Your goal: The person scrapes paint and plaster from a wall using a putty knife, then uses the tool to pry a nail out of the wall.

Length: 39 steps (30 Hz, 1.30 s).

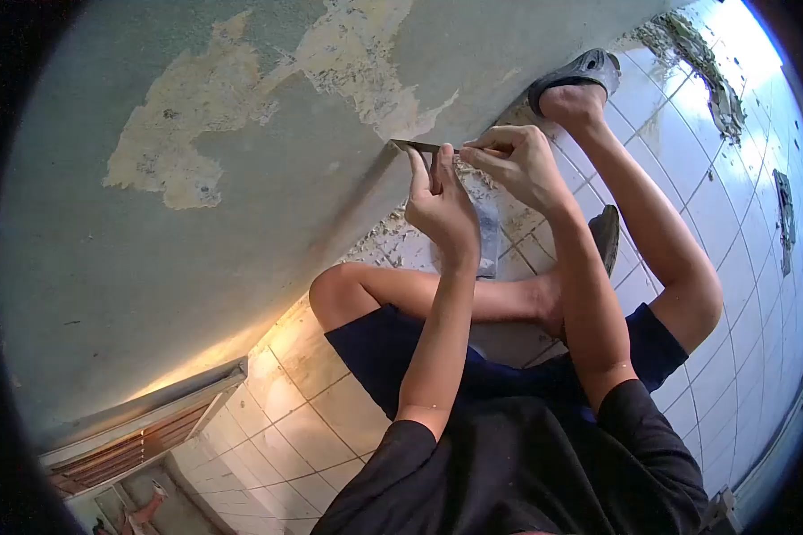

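Note:
A thin, flat scraper [419,145] with a dark metal blade is held up against the painted wall [268,223], its tip at or very near the surface. My right hand [528,171] is closed round its rear end, and the fingers hide the handle. Below the blade, my left hand [444,209] has its fingertips pressed to it, steadying it from the near side. Just above the tip, a bare patch [357,76] shows where the green-grey paint has come off. A second pale patch [183,125] lies further left.
Paint flakes [397,241] lie along the foot of the wall. More debris [705,76] sits on the tiled floor [669,169] at the upper right. My bent legs and dark clogs [589,71] surround the work spot. A wooden louvred panel [143,437] is at lower left.

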Each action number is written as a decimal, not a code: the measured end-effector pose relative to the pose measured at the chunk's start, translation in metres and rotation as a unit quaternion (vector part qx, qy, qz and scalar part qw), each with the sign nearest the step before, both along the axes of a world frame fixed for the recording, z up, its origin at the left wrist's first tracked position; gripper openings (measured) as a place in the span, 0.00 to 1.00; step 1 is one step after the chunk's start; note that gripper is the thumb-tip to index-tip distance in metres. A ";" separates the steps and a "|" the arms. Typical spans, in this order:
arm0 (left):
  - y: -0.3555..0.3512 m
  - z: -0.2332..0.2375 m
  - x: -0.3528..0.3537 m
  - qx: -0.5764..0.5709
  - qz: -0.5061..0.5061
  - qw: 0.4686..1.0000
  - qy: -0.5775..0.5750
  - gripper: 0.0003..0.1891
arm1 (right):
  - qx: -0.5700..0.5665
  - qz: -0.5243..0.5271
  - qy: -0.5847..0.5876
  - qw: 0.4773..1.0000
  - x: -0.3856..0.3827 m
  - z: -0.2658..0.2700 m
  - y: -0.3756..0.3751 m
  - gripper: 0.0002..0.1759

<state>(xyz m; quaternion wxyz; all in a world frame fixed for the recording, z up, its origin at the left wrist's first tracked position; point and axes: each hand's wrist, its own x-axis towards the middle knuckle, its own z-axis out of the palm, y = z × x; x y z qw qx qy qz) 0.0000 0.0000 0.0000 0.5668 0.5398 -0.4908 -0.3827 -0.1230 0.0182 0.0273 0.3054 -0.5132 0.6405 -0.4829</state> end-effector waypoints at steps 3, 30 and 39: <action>-0.002 -0.005 0.002 -0.039 0.004 0.998 -0.047 0.32 | 0.035 0.016 0.025 0.999 -0.002 0.013 -0.004 0.12; -0.014 -0.003 -0.011 -0.075 -0.034 0.972 0.219 0.23 | -0.061 0.058 0.323 0.943 -0.002 0.073 -0.038 0.11; -0.010 0.002 0.004 0.020 -0.123 0.952 0.278 0.11 | -0.023 0.045 0.398 0.916 0.012 0.079 -0.036 0.08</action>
